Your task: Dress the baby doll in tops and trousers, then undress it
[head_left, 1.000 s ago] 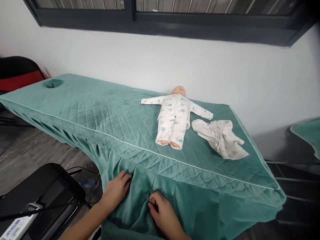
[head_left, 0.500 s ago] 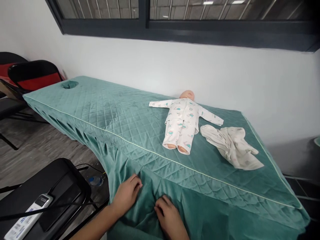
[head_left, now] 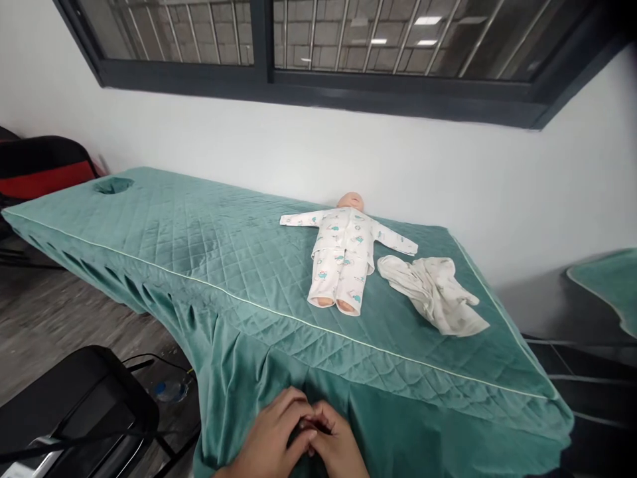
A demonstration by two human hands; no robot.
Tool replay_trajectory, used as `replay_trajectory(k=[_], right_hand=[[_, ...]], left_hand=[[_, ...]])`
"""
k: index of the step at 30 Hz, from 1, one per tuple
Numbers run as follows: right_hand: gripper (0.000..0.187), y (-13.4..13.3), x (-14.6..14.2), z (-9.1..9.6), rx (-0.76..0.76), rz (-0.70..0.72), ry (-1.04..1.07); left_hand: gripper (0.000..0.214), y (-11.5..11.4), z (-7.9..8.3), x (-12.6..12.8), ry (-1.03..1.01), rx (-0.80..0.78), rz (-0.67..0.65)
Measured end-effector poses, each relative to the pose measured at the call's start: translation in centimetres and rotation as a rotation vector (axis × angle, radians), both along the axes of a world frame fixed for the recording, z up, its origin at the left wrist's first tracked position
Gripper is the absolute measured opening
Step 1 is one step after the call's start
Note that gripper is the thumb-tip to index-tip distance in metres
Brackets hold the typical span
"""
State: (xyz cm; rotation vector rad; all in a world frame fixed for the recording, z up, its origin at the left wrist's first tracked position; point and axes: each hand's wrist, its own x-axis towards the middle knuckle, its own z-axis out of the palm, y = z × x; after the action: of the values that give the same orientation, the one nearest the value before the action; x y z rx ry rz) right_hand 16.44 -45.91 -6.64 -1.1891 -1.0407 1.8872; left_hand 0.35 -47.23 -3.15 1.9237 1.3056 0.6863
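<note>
My left hand (head_left: 273, 431) and my right hand (head_left: 337, 443) meet in front of the green bed skirt, low in the view. Their fingers are curled and touch one another, with no object visible in them. Beyond them, a baby doll (head_left: 344, 234) lies on its back on the massage bed (head_left: 213, 232), arms spread. It wears a white long-sleeved top and trousers with small green prints. A crumpled off-white garment or cloth (head_left: 434, 292) rests to the doll's right. Both hands are apart from doll and cloth.
A black folding chair (head_left: 74, 411) with a white power strip (head_left: 37, 458) stands at lower left. A plastic bottle (head_left: 170, 390) lies on the floor beside it. Red-and-black chairs (head_left: 44, 166) are at far left. A barred window (head_left: 318, 53) is above the white wall.
My hands have come together from being apart, and their fingers now touch. The view has shifted, bringing in a green-covered edge at far right. Doll and cloth lie as before.
</note>
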Motion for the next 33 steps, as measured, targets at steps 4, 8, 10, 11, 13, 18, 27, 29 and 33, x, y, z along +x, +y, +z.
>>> replay_trajectory(k=[4,8,10,11,13,18,27,29,33], right_hand=[[0.052,0.3,0.5,-0.5,-0.068,-0.071,0.045],[0.052,0.2,0.6,-0.5,-0.161,-0.114,0.109],[0.050,0.1,0.6,0.0,-0.222,-0.141,0.177],[0.049,0.1,0.5,0.3,-0.248,-0.155,0.210],[0.048,0.1,0.5,0.9,-0.296,-0.192,0.267],[0.058,0.4,0.4,1.0,-0.413,-0.238,0.357],[0.062,6.0,5.0,6.3,-0.151,-0.294,0.128],[0.061,8.4,6.8,8.3,-0.025,-0.301,0.026],[0.052,14.1,10.7,10.4,0.340,-0.284,-0.475]], left_hand=[[0.028,0.1,-0.2,0.2,0.029,0.005,-0.033],[0.027,0.3,-0.7,0.2,0.047,-0.007,-0.033],[0.026,0.4,-1.0,0.2,0.037,-0.013,-0.040],[0.027,0.4,-1.2,0.1,0.026,-0.011,-0.043],[0.028,0.4,-1.6,0.1,-0.004,0.012,-0.046],[0.033,0.6,-3.0,0.1,-0.074,0.148,-0.025],[0.029,0.1,-4.5,1.0,-0.115,0.117,0.063],[0.028,-0.4,-5.2,1.5,-0.130,0.132,0.116],[0.031,-1.0,-6.6,2.2,-0.147,0.162,0.160]])
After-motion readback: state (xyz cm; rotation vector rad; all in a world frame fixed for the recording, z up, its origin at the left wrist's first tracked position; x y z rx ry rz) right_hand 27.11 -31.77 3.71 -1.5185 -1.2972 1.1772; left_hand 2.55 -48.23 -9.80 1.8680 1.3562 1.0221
